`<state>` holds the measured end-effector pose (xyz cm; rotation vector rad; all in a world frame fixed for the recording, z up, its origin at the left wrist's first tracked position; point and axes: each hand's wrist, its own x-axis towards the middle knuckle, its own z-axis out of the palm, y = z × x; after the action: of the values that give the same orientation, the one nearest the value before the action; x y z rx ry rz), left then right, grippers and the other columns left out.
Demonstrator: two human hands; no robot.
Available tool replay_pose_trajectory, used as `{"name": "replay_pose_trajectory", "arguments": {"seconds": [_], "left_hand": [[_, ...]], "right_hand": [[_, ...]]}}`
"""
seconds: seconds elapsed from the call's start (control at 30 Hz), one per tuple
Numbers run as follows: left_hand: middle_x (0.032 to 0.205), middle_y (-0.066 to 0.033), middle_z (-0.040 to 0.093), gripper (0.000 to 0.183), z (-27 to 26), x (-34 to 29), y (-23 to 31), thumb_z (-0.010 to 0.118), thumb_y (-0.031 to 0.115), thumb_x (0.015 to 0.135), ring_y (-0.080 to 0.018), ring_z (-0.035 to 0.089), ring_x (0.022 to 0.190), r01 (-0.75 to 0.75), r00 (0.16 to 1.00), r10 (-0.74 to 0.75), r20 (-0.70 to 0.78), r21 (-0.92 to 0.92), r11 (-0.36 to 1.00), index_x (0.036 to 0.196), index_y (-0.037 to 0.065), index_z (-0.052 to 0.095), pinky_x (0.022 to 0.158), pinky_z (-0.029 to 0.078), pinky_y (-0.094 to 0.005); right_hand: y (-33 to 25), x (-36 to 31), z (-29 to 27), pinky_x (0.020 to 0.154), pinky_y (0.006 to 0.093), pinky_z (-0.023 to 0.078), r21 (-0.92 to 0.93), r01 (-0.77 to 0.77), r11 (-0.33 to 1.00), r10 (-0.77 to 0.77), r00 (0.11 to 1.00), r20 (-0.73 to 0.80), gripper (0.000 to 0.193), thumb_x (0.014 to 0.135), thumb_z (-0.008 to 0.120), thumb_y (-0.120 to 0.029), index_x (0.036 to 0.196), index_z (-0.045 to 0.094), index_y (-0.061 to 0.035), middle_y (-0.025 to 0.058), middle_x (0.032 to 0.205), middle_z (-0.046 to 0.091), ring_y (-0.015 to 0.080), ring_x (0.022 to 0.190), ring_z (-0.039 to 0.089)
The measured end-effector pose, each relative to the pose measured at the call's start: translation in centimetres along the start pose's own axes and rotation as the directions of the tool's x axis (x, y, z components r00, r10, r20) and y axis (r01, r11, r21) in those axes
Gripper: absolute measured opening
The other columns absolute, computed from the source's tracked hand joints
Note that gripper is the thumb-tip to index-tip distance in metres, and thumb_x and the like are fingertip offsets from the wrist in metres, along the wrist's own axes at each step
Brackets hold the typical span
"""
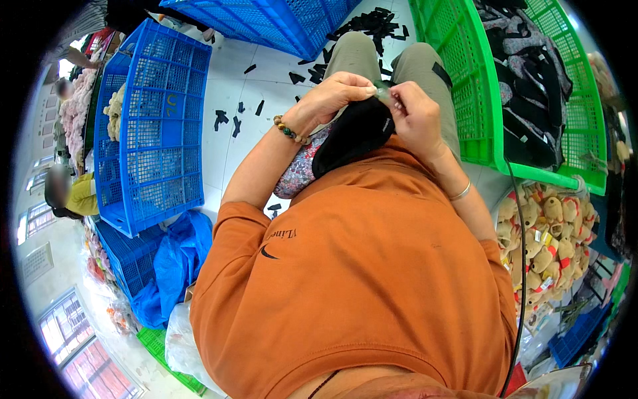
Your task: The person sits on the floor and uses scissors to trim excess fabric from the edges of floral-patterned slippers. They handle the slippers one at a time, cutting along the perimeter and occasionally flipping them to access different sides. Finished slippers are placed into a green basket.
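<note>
A soft padded fabric piece, black point(352, 136) with a grey-and-red floral side point(299, 171), rests across my lap against my shirt. My left hand point(330, 96), with a beaded bracelet at the wrist, pinches at its upper edge with thumb and fingers together. On the other side my right hand point(417, 114), wearing a thin bangle, is closed at the same edge. Between the two sets of fingertips shows a small greenish, see-through thing point(382, 89), too small to make out. The fingertips partly hide that edge.
A green crate point(465, 86) at my right holds similar black and floral pieces point(525, 80). Blue crates point(156, 126) stand left and ahead point(279, 23). Small black pieces point(375, 30) litter the floor. Tan plush toys point(548, 233) are piled at right. Other people are at far left.
</note>
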<state>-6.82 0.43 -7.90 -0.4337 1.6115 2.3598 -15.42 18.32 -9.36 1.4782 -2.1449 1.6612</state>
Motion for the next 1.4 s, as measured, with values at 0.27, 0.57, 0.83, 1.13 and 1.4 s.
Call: {"name": "replay_pose_trajectory", "arguments": {"seconds": [0.27,0.57,0.83,1.13,1.4], "left_hand": [[0.084,-0.0021,0.063,0.017,0.1,0.1,-0.2,0.058,0.015,0.089,-0.0067,0.059,0.071,0.009,0.997,-0.007,-0.074,0.027,1.0,0.092,-0.001,0.061,0.064,0.048,-0.0193],[0.083,-0.0026,0.063,0.018,-0.5,0.4,-0.5,0.056,0.016,0.09,-0.0068,0.059,0.072,0.012,0.997,-0.013,-0.072,-0.019,1.0,0.089,-0.001,0.062,0.065,0.048,-0.0197],[0.083,-0.0016,0.063,0.018,-0.2,0.0,-0.5,0.056,0.017,0.09,-0.006,0.058,0.071,-0.004,0.998,0.003,-0.066,-0.013,1.0,0.09,-0.001,0.062,0.063,0.047,-0.0185],[0.082,-0.0017,0.062,0.017,-0.1,-0.1,-0.5,0.056,0.016,0.09,-0.006,0.059,0.071,-0.015,0.996,0.014,-0.091,-0.009,1.0,0.09,-0.001,0.061,0.064,0.048,-0.0185],[0.08,0.0004,0.061,0.018,-0.7,0.0,-1.0,0.055,0.018,0.091,-0.0068,0.058,0.07,-0.065,0.992,0.073,-0.107,0.072,0.995,0.09,0.001,0.06,0.065,0.047,-0.0189]], "right_hand": [[1.2,0.2,-1.6,0.058,0.0246,0.041,0.339,-0.443,0.83,0.491,0.869,-0.066,0.023,0.09,0.058,-0.02,0.081,0.057,0.0007,0.0099,0.069,0.055,0.0123,0.061,0.049],[-3.3,-0.3,-4.7,0.046,0.0341,0.043,-0.46,0.007,0.888,0.112,0.966,0.232,0.04,0.082,0.062,-0.043,0.067,0.058,-0.0061,0.0077,0.065,0.056,0.0252,0.053,0.056],[-3.4,0.3,-4.1,0.044,0.033,0.042,-0.567,0.054,0.822,0.084,0.973,0.215,0.043,0.082,0.06,-0.045,0.063,0.055,-0.0071,0.0063,0.061,0.053,0.0228,0.051,0.056],[-1.8,0.2,-3.8,0.047,0.0334,0.043,-0.559,-0.126,0.82,0.205,0.976,0.081,0.04,0.083,0.061,-0.042,0.067,0.058,-0.006,0.0081,0.066,0.057,0.0254,0.054,0.056],[-0.3,-1.4,-0.2,0.061,0.024,0.046,0.162,-0.508,0.846,0.468,0.853,0.231,0.035,0.072,0.076,-0.021,0.09,0.058,0.0032,0.0053,0.075,0.061,0.0088,0.066,0.054]]}}
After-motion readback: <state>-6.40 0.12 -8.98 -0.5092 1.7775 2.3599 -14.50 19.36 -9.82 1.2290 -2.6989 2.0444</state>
